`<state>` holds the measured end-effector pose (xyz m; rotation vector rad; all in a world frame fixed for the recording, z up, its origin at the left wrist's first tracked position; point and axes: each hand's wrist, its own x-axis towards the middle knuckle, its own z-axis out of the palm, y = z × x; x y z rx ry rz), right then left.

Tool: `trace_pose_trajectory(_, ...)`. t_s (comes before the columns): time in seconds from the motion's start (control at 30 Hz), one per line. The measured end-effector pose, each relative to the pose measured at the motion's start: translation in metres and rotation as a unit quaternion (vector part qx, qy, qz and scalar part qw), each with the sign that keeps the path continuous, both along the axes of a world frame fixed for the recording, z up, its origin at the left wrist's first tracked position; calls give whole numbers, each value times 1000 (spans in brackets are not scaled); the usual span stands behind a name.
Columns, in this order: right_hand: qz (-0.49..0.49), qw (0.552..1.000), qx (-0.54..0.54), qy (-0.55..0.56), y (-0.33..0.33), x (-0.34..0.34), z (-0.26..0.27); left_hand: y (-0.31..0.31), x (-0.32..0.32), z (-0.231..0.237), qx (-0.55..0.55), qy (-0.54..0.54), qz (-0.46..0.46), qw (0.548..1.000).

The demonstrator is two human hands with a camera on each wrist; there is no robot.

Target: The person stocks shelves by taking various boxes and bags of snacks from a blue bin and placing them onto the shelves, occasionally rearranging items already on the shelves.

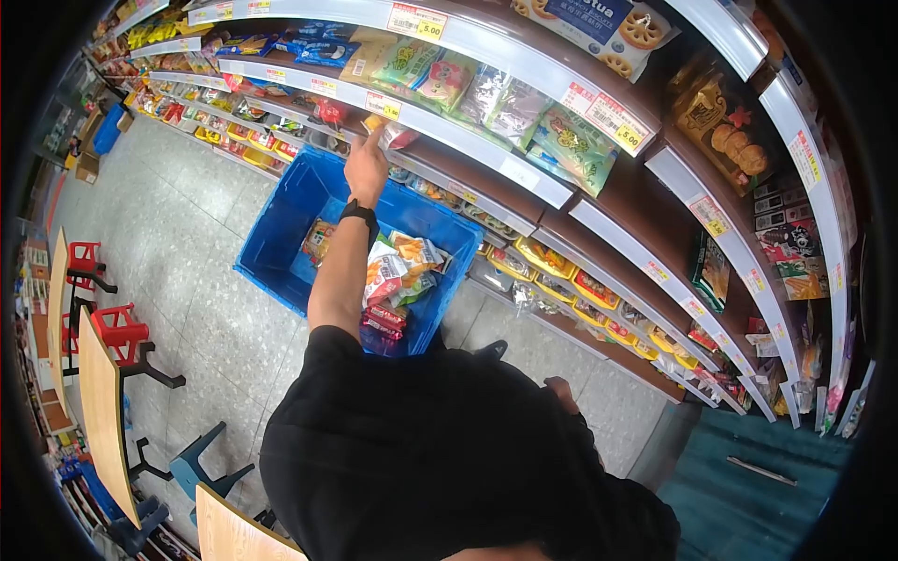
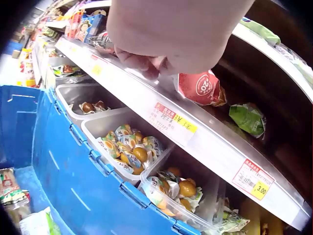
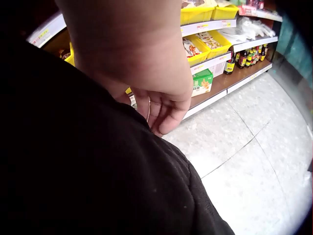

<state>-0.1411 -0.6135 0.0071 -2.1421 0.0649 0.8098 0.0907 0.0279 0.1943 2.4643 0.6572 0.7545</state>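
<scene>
though grip unclear, red packet [image 2: 199, 88] just beside bent fingers of left hand [image 1: 367, 174]

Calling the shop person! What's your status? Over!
Left hand at shelf, beside red packet, grip unclear. Right hand hanging loose by black clothing. Blue crate holding packets, its rim partly blocking the tubs.

Head camera faces down, 2 wrist cameras close; head and left share crate [image 1: 316, 192].

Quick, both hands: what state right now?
Left hand: at the shelf; grip cannot be told.
Right hand: open, loosely curled, holding nothing visible.
</scene>
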Motion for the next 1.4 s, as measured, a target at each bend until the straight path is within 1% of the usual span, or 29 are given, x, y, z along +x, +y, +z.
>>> trace_pose_trajectory(0.1,-35,999,-15,26,7,1,3,-3,2,-4,-30,11,-11,999)
trace_pose_trajectory(0.13,-34,999,-16,29,-6,-1,-12,-7,1,-4,-45,12,-12,999)
trace_pose_trajectory(0.17,112,988,-72,-77,-29,-5,-43,-12,0,-5,-47,15,-12,999)
trace_pose_trajectory(0.2,255,942,-124,-180,-42,-7,-60,-19,0,-5,-56,-48,-9,997)
trace_pose_trajectory(0.23,255,942,-123,-178,-42,-8,-60,-23,1,-4,-64,-111,-7,992)
trace_pose_trajectory(0.3,290,920,-181,-192,-44,-12,-59,-27,5,-2,-95,-87,-9,992)
trace_pose_trajectory(0.37,295,921,-176,-184,-49,-16,-60,-28,8,3,-135,-49,1,990)
trace_pose_trajectory(0.47,289,925,-161,-186,-52,-14,-64,-13,20,-6,-126,22,22,992)
trace_pose_trajectory(0.57,289,917,-186,-201,-46,-11,-62,-5,26,-7,-90,31,20,995)
trace_pose_trajectory(0.6,283,918,-158,-227,-41,-8,-54,-3,28,-5,-92,25,21,995)
trace_pose_trajectory(0.67,309,912,-210,-170,-32,-1,-45,4,34,-7,-93,37,47,994)
trace_pose_trajectory(0.7,159,976,-129,-79,-22,-3,-35,11,38,-14,-95,39,50,993)
trace_pose_trajectory(0.73,0,999,-44,14,-14,-5,-26,13,39,-12,-93,41,66,993)
trace_pose_trajectory(0.8,42,997,-66,0,-7,-3,-10,15,38,-7,-111,79,72,988)
trace_pose_trajectory(0.83,19,996,-87,31,-7,-4,-11,17,37,-14,-112,85,72,987)
trace_pose_trajectory(0.87,18,995,-88,38,-7,-4,-11,19,36,-21,-122,52,57,990)
trace_pose_trajectory(0.93,147,976,-157,-27,-11,-3,-12,14,26,-31,-132,23,42,990)
trace_pose_trajectory(1.0,102,982,-159,23,2,-1,3,-5,2,-30,-142,-97,75,982)
trace_pose_trajectory(1.07,43,990,-134,28,-8,-9,-13,-12,-24,-48,-193,-18,90,977)
trace_pose_trajectory(1.1,261,931,-237,-91,-23,-11,-30,-17,-38,-65,-205,22,58,977)
trace_pose_trajectory(1.13,216,948,-232,-24,-27,-11,-40,-18,-51,-96,-212,107,26,971)
trace_pose_trajectory(1.17,277,927,-239,-83,-31,-13,-44,-22,-65,-130,-195,182,3,964)
trace_pose_trajectory(1.2,208,959,-187,-53,-28,-13,-40,-30,-82,-143,-181,267,-36,946)
trace_pose_trajectory(1.23,28,975,-158,152,-24,-6,-39,-41,-98,-159,-152,312,-45,937)
trace_pose_trajectory(1.27,195,952,-232,43,-30,-6,-51,-51,-112,-174,-129,362,-23,923)
trace_pose_trajectory(1.3,264,931,-250,-45,-32,-8,-51,-59,-125,-175,-99,401,-24,910)
trace_pose_trajectory(1.33,158,969,-188,-21,-26,-8,-45,-70,-135,-173,-89,419,3,903)
trace_pose_trajectory(1.37,-46,992,-90,73,-17,-10,-37,-70,-145,-185,-116,411,15,904)
trace_pose_trajectory(1.4,-225,952,-63,197,6,0,-13,-71,-156,-202,-144,402,28,904)
